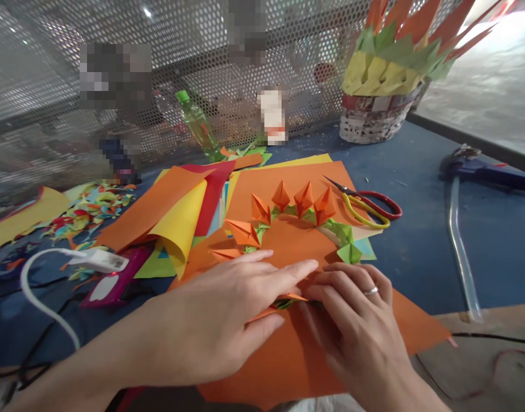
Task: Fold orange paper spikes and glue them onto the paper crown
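A ring of folded green paper with pointed orange paper pieces (304,199) lies on large orange sheets (262,360). My left hand (240,309) rests over its near left part, thumb below and fingers above, gripping the ring. Curled around the near right part of the ring are the fingers of my right hand (360,315), which wears a ring on one finger. My hands nearly touch, and they hide much of the near side. The green end (350,252) at the far right carries no orange piece.
Scissors (347,191) lie behind on the right, before a paper-decorated basket (374,117). A glue gun (481,167) and clear tube (455,240) are far right. Left are coloured sheets (146,206), scraps (94,209) and a corded magenta device (131,274). A green-capped bottle (197,123) leans against perforated metal (305,34).
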A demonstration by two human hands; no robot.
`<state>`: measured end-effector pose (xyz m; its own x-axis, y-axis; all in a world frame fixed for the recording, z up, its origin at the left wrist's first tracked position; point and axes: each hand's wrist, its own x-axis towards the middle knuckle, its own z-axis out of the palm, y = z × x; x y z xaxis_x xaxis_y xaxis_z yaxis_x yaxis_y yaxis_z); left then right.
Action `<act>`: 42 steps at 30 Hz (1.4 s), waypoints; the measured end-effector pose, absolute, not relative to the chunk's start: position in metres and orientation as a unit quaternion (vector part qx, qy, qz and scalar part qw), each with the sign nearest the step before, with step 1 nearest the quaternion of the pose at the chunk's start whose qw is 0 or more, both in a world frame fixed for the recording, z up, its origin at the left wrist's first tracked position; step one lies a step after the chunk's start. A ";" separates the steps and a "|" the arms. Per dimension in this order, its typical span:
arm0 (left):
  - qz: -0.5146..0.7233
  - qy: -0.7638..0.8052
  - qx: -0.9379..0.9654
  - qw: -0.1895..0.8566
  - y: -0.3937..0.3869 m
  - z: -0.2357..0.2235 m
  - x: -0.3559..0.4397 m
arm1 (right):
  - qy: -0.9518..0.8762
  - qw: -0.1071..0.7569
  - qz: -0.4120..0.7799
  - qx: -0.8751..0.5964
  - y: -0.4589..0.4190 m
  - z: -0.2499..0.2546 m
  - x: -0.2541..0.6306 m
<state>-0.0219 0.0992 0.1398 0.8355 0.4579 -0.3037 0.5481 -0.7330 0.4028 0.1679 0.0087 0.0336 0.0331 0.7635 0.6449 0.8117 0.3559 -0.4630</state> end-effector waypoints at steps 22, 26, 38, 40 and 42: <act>-0.097 0.231 0.912 0.324 0.111 0.144 -0.030 | -0.692 0.458 -0.013 -0.558 0.009 0.037 0.162; -0.103 0.248 0.905 0.329 0.108 0.145 -0.032 | -0.694 0.475 -0.009 -0.541 0.010 0.035 0.163; -0.089 0.301 0.896 0.315 0.112 0.165 -0.038 | -0.693 0.475 0.029 -0.542 0.008 0.033 0.165; -0.002 0.311 0.930 0.193 0.100 0.165 -0.050 | -0.707 0.460 0.048 -0.535 0.008 0.033 0.168; 0.116 0.330 0.935 0.051 0.083 0.155 -0.055 | -0.726 0.446 0.064 -0.521 0.009 0.034 0.171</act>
<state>-0.0546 0.0826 0.1555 0.7554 0.6293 0.1827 0.6059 -0.7769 0.1709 0.1715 0.0094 0.0339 -0.0610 0.8124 0.5798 0.6983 0.4498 -0.5569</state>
